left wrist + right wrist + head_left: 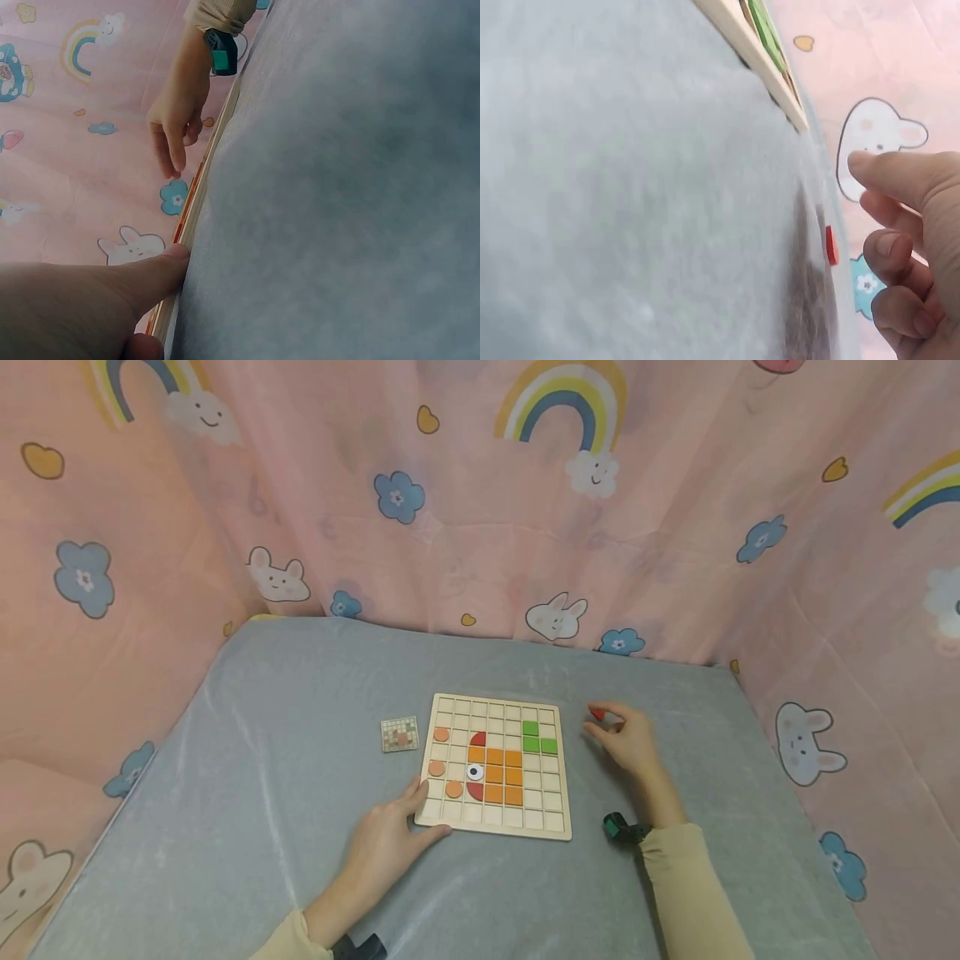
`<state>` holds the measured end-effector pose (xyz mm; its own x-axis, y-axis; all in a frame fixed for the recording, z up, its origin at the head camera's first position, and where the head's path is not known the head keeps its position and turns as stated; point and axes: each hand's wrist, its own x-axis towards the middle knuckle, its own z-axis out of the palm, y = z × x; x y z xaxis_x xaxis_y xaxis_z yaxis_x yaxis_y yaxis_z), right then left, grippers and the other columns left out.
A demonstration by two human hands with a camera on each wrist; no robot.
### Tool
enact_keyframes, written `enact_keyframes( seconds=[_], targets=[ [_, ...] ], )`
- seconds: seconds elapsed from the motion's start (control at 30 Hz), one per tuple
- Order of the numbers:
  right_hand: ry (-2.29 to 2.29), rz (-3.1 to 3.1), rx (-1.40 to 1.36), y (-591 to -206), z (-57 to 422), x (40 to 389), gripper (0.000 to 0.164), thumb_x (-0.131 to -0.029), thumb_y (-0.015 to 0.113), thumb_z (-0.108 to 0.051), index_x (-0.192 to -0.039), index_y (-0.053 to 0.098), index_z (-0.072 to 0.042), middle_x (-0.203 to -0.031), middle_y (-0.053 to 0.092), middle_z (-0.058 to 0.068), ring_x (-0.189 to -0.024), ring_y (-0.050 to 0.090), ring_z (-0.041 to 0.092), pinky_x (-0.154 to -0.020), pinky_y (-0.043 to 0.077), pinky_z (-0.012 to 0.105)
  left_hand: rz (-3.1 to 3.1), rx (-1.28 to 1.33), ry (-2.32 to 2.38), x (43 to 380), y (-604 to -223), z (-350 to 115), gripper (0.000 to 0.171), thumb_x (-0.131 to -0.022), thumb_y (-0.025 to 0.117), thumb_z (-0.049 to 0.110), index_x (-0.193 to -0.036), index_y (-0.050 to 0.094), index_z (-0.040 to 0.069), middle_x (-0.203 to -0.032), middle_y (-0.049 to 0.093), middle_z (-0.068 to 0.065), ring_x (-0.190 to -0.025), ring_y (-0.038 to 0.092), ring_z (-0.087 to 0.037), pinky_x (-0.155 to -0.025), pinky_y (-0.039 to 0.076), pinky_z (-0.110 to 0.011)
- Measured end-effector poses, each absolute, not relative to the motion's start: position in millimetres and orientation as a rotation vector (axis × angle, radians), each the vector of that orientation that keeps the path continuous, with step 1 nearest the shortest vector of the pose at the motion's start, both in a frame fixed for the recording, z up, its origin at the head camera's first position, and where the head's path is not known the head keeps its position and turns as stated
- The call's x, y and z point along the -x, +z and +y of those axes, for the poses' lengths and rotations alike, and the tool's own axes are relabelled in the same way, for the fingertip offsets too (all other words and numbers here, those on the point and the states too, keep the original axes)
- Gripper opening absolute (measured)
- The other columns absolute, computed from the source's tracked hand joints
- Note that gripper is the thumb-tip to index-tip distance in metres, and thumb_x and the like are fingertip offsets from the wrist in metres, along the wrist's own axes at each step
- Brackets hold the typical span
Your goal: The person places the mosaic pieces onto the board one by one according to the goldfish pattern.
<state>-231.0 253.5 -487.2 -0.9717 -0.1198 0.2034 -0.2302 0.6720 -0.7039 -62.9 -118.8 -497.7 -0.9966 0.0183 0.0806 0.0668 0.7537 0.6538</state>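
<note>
On the grey cloth lies a wooden grid board [491,828] holding orange squares [504,775], green squares [531,743], salmon discs [442,734], dark red curved pieces and a round eye piece [475,772]. My left hand [386,831] grips its near left corner, thumb along the near edge and fingers at the left edge. My right hand [630,739] hovers right of the board, thumb and forefinger apart around a small red piece [597,714]. In the right wrist view that red piece [832,246] shows on the cloth, apart from the fingers [889,244].
A small card [399,734] with a printed grid pattern lies just left of the board. Pink patterned curtain [465,527] surrounds the cloth-covered table [225,827] at the back and sides. Dark camera mounts [622,828] are on both wrists.
</note>
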Motion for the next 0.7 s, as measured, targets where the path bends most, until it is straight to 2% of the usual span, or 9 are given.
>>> enact_keyframes(
  seconds=[0.1, 0.27, 0.4, 0.57, 0.7],
  targets=[
    [1.108, -2.769, -0.240, -487, 257, 234, 0.038, -0.093, 0.082, -0.007, -0.128, 0.072, 0.004, -0.105, 0.072, 0.027, -0.040, 0.040, 0.004, -0.042, 0.035, 0.024, -2.877, 0.074, -1.071, 63, -498, -119, 0.079, -0.079, 0.092, 0.045, -0.142, 0.067, 0.005, -0.148, 0.062, -0.014, -0.122, 0.067, -0.046, -0.091, 0.060, -0.055],
    [1.073, -2.806, -0.232, -486, 262, 237, 0.043, -0.093, 0.082, -0.007, -0.132, 0.070, 0.004, -0.112, 0.070, 0.028, -0.043, 0.046, 0.011, -0.043, 0.037, 0.026, -2.884, 0.068, -1.074, 62, -498, -119, 0.079, -0.079, 0.092, 0.046, -0.143, 0.067, 0.006, -0.148, 0.062, -0.013, -0.123, 0.067, -0.045, -0.092, 0.060, -0.055],
    [1.057, -2.843, -0.232, -487, 266, 239, 0.044, -0.093, 0.080, -0.007, -0.134, 0.069, 0.002, -0.108, 0.071, 0.028, -0.043, 0.044, 0.011, -0.044, 0.036, 0.026, -2.886, 0.065, -1.075, 62, -498, -119, 0.080, -0.079, 0.092, 0.047, -0.143, 0.067, 0.007, -0.148, 0.061, -0.013, -0.123, 0.067, -0.045, -0.092, 0.060, -0.054],
    [1.035, -2.881, -0.268, -488, 268, 242, 0.041, -0.095, 0.073, -0.004, -0.135, 0.069, 0.002, -0.119, 0.070, 0.027, -0.043, 0.040, 0.010, -0.044, 0.035, 0.026, -2.886, 0.071, -1.070, 62, -499, -119, 0.080, -0.078, 0.093, 0.047, -0.143, 0.067, 0.006, -0.148, 0.062, -0.013, -0.121, 0.068, -0.045, -0.090, 0.060, -0.054],
    [1.023, -2.915, -0.286, -490, 269, 243, 0.041, -0.095, 0.067, -0.001, -0.136, 0.069, 0.001, -0.118, 0.070, 0.027, -0.043, 0.037, 0.009, -0.044, 0.033, 0.026, -2.886, 0.070, -1.073, 62, -499, -119, 0.079, -0.079, 0.092, 0.046, -0.143, 0.067, 0.006, -0.148, 0.062, -0.014, -0.122, 0.067, -0.045, -0.090, 0.060, -0.054]
  ],
)
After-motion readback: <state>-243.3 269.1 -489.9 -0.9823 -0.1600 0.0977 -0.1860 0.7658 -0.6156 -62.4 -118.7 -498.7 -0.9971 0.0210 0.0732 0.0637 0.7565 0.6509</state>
